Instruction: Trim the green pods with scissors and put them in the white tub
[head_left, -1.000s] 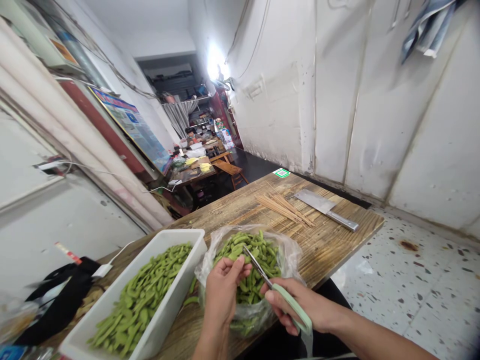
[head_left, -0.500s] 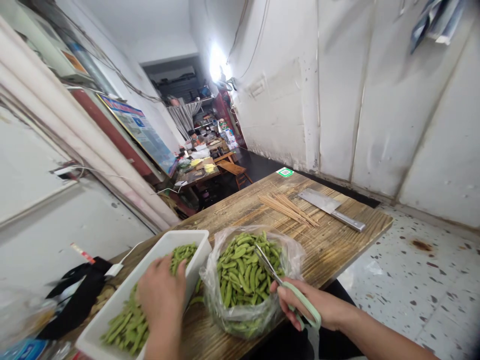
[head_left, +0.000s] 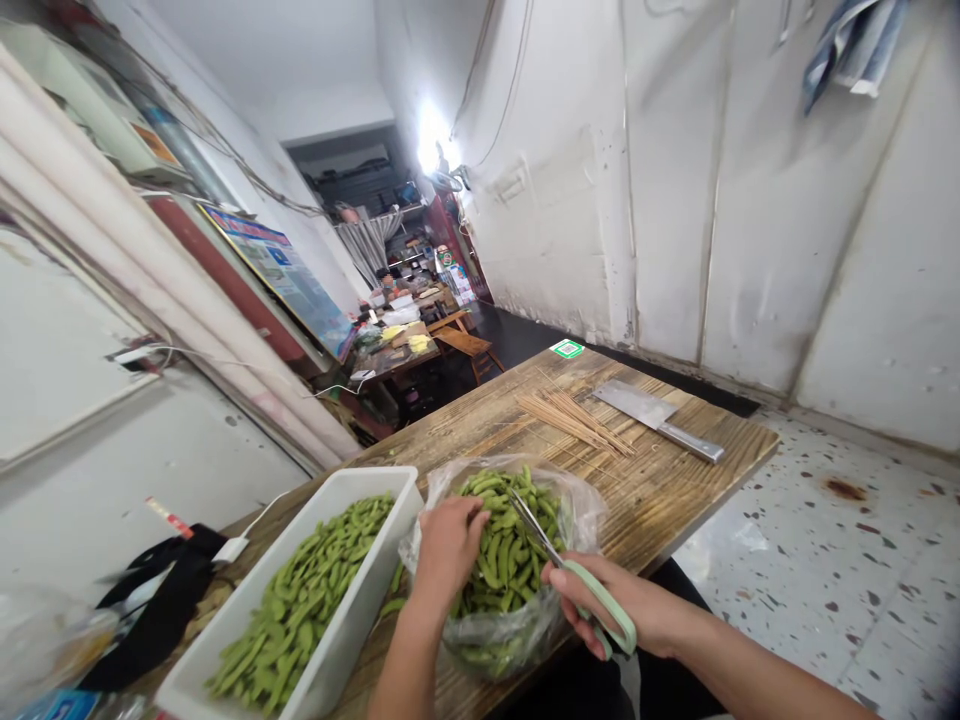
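Reaching back into the plastic bag (head_left: 577,505) of green pods (head_left: 501,548), the left hand (head_left: 448,545) is leaving the white tray (head_left: 358,612) just left of the bag, where it was half a second ago; its grip is closing on pods, contents unclear. Right hand (head_left: 637,615) is holding the scissors (head_left: 571,575), blades over the bag. Reads as another pod being fetched.

Wooden surface (head_left: 660,490), bearing: white tray (head_left: 345,610) of green pods; clear plastic bag (head_left: 525,630) of pods just beside it; bamboo skewers (head_left: 574,420); cleaver (head_left: 656,418); green sticker (head_left: 566,348) at far edge.
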